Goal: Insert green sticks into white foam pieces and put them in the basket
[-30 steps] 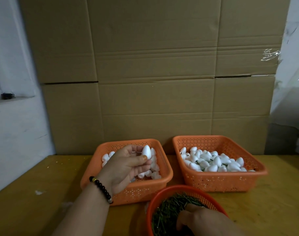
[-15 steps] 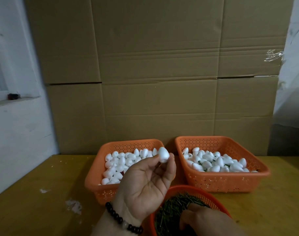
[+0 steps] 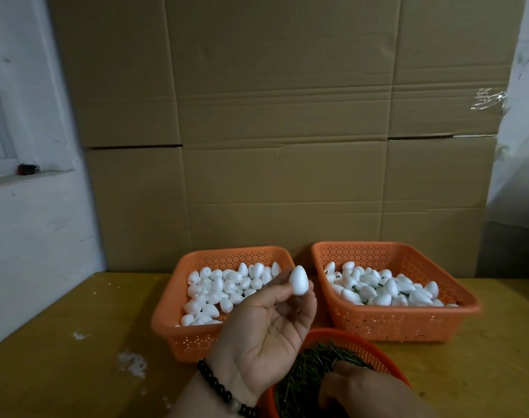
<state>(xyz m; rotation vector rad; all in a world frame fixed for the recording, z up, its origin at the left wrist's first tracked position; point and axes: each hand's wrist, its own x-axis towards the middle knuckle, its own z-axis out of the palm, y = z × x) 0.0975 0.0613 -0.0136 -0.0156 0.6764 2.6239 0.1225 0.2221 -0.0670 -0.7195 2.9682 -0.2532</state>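
Pinching the foam egg (image 3: 298,280) at its sides, the left hand (image 3: 269,333) should keep the blunt base clear below the grip while the right hand (image 3: 359,387), fingers buried among sticks (image 3: 305,366) with grip unclear, picks one.

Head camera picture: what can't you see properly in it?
- Right hand: fingertips buried in the green sticks, so any pinched stick is hidden; bottom edge cuts the wrist.
- Round basket: near half cut off.
- Left basket: the left hand, holding a foam piece, covers its front right corner.

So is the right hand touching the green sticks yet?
Touching. In the head view the right hand reaches down into the round basket, its fingers buried among the green sticks.
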